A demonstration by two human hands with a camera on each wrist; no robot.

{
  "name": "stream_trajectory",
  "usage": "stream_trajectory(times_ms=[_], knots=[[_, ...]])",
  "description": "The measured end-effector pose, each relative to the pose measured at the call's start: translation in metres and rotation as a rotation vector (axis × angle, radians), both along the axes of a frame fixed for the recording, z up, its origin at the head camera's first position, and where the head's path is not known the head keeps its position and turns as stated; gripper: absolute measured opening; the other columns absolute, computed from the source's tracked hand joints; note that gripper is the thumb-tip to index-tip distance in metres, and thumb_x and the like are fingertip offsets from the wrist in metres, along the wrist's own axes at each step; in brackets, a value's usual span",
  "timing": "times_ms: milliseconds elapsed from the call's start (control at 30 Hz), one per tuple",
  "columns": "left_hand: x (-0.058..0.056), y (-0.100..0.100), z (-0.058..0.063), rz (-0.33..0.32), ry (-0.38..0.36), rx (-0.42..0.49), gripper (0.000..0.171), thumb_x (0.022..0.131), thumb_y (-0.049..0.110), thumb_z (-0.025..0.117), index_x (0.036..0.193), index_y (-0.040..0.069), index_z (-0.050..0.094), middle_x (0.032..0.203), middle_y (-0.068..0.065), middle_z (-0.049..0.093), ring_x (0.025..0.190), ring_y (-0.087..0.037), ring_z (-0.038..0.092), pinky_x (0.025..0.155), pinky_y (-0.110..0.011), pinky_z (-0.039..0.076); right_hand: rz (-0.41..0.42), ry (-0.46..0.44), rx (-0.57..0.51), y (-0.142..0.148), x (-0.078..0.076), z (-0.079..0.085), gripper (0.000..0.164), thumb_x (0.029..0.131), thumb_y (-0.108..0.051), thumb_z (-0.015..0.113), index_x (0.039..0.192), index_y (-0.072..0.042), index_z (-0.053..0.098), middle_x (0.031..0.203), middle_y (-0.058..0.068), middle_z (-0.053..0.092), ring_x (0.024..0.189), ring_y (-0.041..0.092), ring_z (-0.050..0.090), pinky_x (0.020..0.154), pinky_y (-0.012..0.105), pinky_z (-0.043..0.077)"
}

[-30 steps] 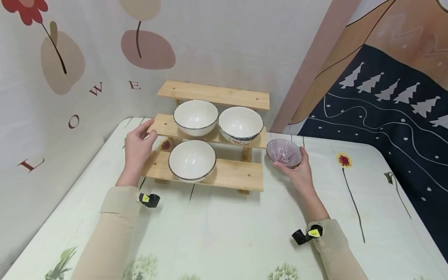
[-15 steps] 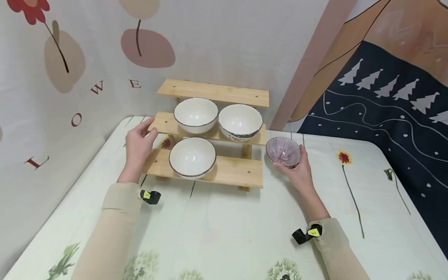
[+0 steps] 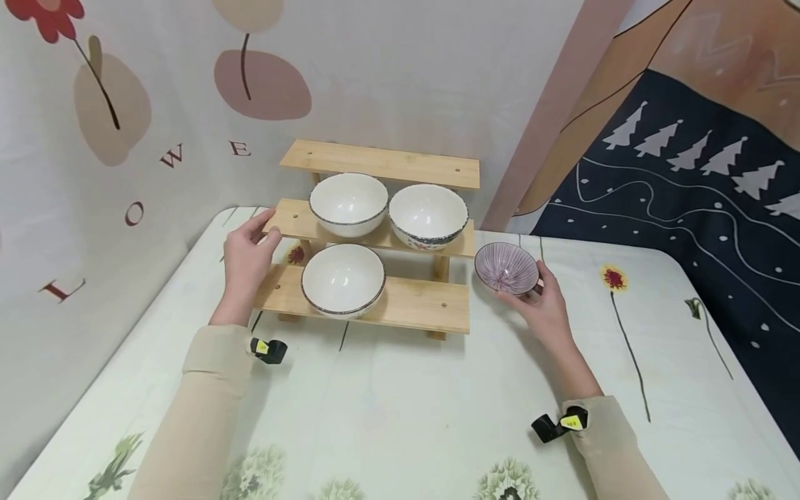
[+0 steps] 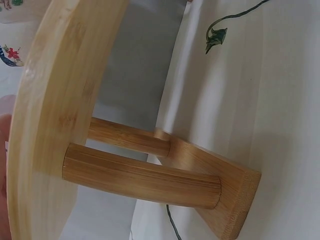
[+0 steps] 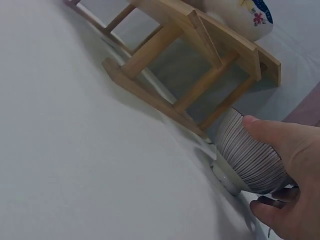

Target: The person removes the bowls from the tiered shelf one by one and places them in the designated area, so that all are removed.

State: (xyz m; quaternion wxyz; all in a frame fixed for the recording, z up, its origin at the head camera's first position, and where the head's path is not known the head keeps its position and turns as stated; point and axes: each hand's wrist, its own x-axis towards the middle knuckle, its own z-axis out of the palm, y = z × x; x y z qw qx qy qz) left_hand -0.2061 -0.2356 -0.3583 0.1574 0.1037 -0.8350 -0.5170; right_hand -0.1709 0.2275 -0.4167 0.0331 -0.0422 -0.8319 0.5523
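Purple bowl (image 3: pixel 505 267) is right of the rack (image 3: pixel 421 305), right hand (image 3: pixel 548 312) pinching it, left hand (image 3: pixel 246 258) pinching rack, three white bowls (image 3: pixel 344 281) shelved.

Glaze beside grain
White bowls (image 3: pixel 344 280) and striped bowl (image 3: pixel 505 267) look glossy ceramic — stand (image 3: pixel 421 304) smooth wood, table cover (image 3: pixel 400 410) matt cloth.

A plain beige cloth left sleeve (image 3: pixel 187 430) and a matching beige cloth right sleeve (image 3: pixel 619 451) end in broad cuffs (image 3: pixel 215 353). A small black wrist camera (image 3: pixel 276 351) sits at each cuff, bearing a bright yellow sticker (image 3: pixel 262 348).
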Motion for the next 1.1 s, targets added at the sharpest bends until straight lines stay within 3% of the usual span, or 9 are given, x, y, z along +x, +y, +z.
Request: stream_trajectory(times_ms=[133, 300, 467, 600, 700, 1100], knots=[[0.000, 0.000, 0.001, 0.000, -0.001, -0.006, 0.048, 0.097, 0.025, 0.049, 0.145, 0.016, 0.054, 0.150, -0.004, 0.052, 0.138, -0.020, 0.052, 0.113, -0.035, 0.046, -0.003, -0.005, 0.013, 0.004, 0.007, 0.004, 0.087, 0.088, -0.017, 0.076, 0.157, -0.006, 0.024, 0.152, 0.020, 0.037, 0.138, 0.034, 0.047, 0.094, 0.005, 0.048], [0.000, -0.001, 0.001, 0.000, 0.002, 0.000, 0.048, 0.097, 0.024, 0.048, 0.145, 0.016, 0.054, 0.150, -0.004, 0.052, 0.138, -0.020, 0.052, 0.113, -0.035, 0.047, -0.014, 0.004, 0.044, 0.009, 0.017, 0.007, 0.078, 0.091, -0.014, 0.072, 0.155, -0.003, 0.029, 0.147, 0.022, 0.043, 0.133, 0.036, 0.052, 0.087, -0.004, 0.043], [-0.001, -0.002, 0.000, 0.006, -0.001, -0.004, 0.048, 0.097, 0.025, 0.049, 0.145, 0.017, 0.054, 0.151, -0.003, 0.051, 0.138, -0.020, 0.052, 0.113, -0.035, 0.046, -0.014, 0.022, 0.104, 0.013, 0.025, 0.010, 0.069, 0.093, -0.015, 0.069, 0.152, -0.002, 0.036, 0.142, 0.022, 0.051, 0.129, 0.036, 0.057, 0.081, -0.005, 0.043], [-0.001, -0.002, 0.000, 0.008, -0.003, -0.004, 0.049, 0.097, 0.025, 0.049, 0.145, 0.016, 0.053, 0.151, -0.003, 0.052, 0.138, -0.020, 0.052, 0.113, -0.035, 0.047, -0.023, 0.024, 0.159, 0.015, 0.031, 0.012, 0.060, 0.094, -0.019, 0.068, 0.147, -0.005, 0.044, 0.133, 0.020, 0.061, 0.107, 0.007, 0.066, 0.078, -0.001, 0.045], [0.000, -0.002, 0.000, 0.008, -0.006, -0.002, 0.049, 0.097, 0.025, 0.049, 0.145, 0.016, 0.053, 0.151, -0.003, 0.052, 0.138, -0.020, 0.052, 0.113, -0.035, 0.047, -0.022, 0.027, 0.167, 0.015, 0.037, 0.014, 0.052, 0.093, -0.019, 0.068, 0.141, -0.005, 0.052, 0.125, 0.021, 0.065, 0.089, -0.012, 0.059, 0.075, 0.003, 0.049], [0.000, -0.001, 0.001, 0.008, -0.016, 0.007, 0.049, 0.097, 0.024, 0.049, 0.145, 0.015, 0.053, 0.150, -0.004, 0.052, 0.137, -0.020, 0.053, 0.112, -0.034, 0.047, 0.059, 0.088, 0.157, 0.007, 0.051, 0.023, 0.033, 0.093, -0.014, 0.069, 0.123, -0.001, 0.064, 0.110, 0.020, 0.070, 0.085, -0.010, 0.061, 0.078, 0.005, 0.052]])
